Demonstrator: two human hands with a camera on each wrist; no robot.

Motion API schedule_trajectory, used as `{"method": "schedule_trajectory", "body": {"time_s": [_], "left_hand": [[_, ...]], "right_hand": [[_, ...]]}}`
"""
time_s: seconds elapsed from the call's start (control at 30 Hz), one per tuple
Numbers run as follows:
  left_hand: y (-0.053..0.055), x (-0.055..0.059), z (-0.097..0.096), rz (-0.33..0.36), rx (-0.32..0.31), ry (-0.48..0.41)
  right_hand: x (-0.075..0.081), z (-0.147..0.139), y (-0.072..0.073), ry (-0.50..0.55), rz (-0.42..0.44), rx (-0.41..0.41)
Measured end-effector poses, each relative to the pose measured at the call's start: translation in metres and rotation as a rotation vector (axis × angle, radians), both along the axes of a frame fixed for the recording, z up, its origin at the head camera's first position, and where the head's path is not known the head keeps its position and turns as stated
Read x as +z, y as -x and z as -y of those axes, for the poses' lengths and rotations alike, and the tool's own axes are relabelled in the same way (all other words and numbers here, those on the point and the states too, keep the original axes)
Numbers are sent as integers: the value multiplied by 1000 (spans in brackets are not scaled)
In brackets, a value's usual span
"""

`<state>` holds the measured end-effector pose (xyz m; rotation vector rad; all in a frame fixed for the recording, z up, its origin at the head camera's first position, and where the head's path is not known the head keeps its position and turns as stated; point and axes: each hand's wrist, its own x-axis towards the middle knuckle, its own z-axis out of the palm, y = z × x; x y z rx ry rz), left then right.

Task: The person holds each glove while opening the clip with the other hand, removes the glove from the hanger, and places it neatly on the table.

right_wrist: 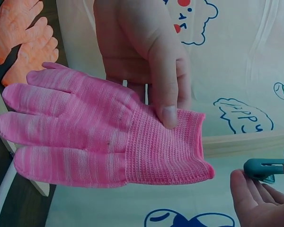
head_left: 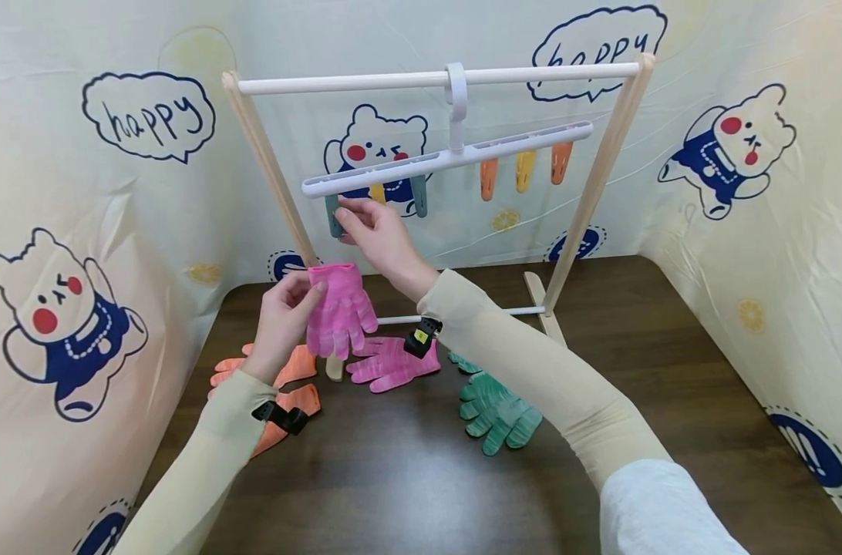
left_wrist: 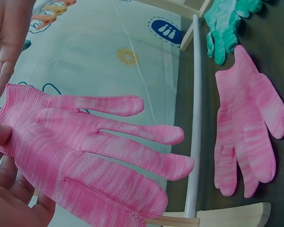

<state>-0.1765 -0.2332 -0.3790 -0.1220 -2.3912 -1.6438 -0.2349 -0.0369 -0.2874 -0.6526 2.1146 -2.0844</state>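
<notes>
My left hand (head_left: pixel 280 317) pinches a pink knit glove (head_left: pixel 341 312) near its cuff, thumb on the front, with the glove's fingers hanging down. My right hand (head_left: pixel 382 239) is raised to the left end of the white hanger (head_left: pixel 386 171), where it pinches a teal clip (head_left: pixel 333 216) between thumb and fingers. In the right wrist view the same teal clip (right_wrist: pixel 265 166) sits just beyond the cuff of the glove, apart from it. The left wrist view shows the whole glove (left_wrist: pixel 90 151) spread sideways, its cuff near my right hand (left_wrist: pixel 7 42).
The hanger hooks over the white bar (head_left: pixel 351 81) of a wooden-sided rack (head_left: pixel 597 185). Orange (head_left: pixel 486 179), yellow and teal clips hang along it. On the brown table (head_left: pixel 393 478) lie another pink glove (head_left: pixel 393 364), orange gloves (head_left: pixel 299 401) at left and green gloves (head_left: pixel 497 412) at right.
</notes>
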Motion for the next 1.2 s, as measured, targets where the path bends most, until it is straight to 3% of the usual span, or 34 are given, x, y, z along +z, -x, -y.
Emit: {"method": "schedule_trajectory", "body": {"time_s": [0.37,0.57,0.9,1.2], "left_hand": [[-6,0,2,74,-58,-7],[-10,0,1,111,-92,71],[-12,-3,-4,150,-261,172],[-15,-14,-17,133,-456,269]], "right_hand": [[-10,-22,-7,-64,-48,83],[-19,-39,-7,-150,-75,97],[-32,-66,-5,-215,-56,116],[-45,-88,-4,-295,-38,100]]}}
